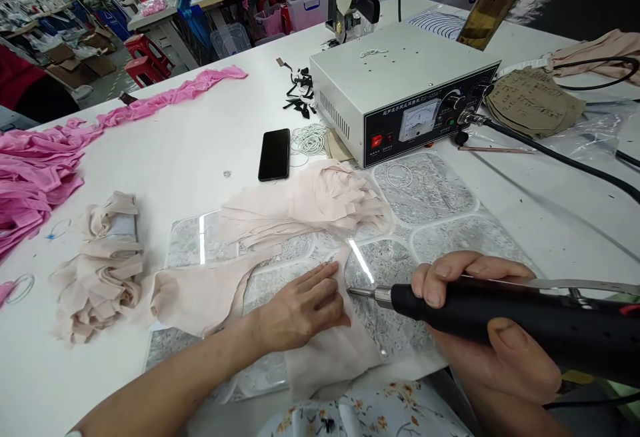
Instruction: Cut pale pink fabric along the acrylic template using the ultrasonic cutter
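My right hand [480, 317] is wrapped round the black handle of a handheld ultrasonic welder [450, 304]. Its metal tip points left, at the right edge of a pale beige fabric piece [335, 357]. On that fabric rests my left hand [305, 310], fingers stretched out and lying on the cloth close to the tip. Below both lies a marbled grey mat [440, 244] with rounded panels. Behind my left hand a layered pile of beige fabric pieces [305, 200] sits on the mat. Another beige piece [200, 294] lies left of my hand, near a bunched beige stack [107, 270].
A welder control box [400, 90] stands at the back, its black cable [560, 157] running right. Near it lie a phone [274, 154], a coil of white cord [309, 140] and brown card patterns [535, 100]. Pink fabric [40, 170] covers the left table edge.
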`<state>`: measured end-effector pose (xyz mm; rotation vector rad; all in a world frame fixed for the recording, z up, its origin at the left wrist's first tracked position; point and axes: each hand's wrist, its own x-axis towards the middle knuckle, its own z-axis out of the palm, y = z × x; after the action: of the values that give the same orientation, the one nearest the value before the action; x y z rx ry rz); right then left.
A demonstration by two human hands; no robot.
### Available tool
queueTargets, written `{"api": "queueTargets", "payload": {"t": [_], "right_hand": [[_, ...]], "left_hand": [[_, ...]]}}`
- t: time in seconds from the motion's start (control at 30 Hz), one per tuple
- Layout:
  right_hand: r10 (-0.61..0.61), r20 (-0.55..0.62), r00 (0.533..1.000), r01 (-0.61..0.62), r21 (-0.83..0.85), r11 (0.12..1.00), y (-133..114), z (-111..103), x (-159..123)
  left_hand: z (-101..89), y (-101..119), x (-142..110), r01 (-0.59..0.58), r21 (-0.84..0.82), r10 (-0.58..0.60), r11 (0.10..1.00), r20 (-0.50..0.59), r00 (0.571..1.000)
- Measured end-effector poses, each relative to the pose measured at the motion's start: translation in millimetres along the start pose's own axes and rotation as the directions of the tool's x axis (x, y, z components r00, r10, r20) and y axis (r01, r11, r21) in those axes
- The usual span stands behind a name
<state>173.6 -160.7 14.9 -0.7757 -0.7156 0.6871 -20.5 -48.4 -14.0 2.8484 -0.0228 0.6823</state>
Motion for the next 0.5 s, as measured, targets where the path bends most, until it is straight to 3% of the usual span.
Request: {"api": "queueTargets", "payload": {"t": [0.5], "right_hand": [[0.005, -0.01, 1.0, -0.005, 0.013, 1.0, 4.0, -0.7, 0.3]], "left_hand": [[-0.9, -1.0, -0.4, -0.007, 0.01, 0.007, 1.0, 0.013, 1.0]]}}
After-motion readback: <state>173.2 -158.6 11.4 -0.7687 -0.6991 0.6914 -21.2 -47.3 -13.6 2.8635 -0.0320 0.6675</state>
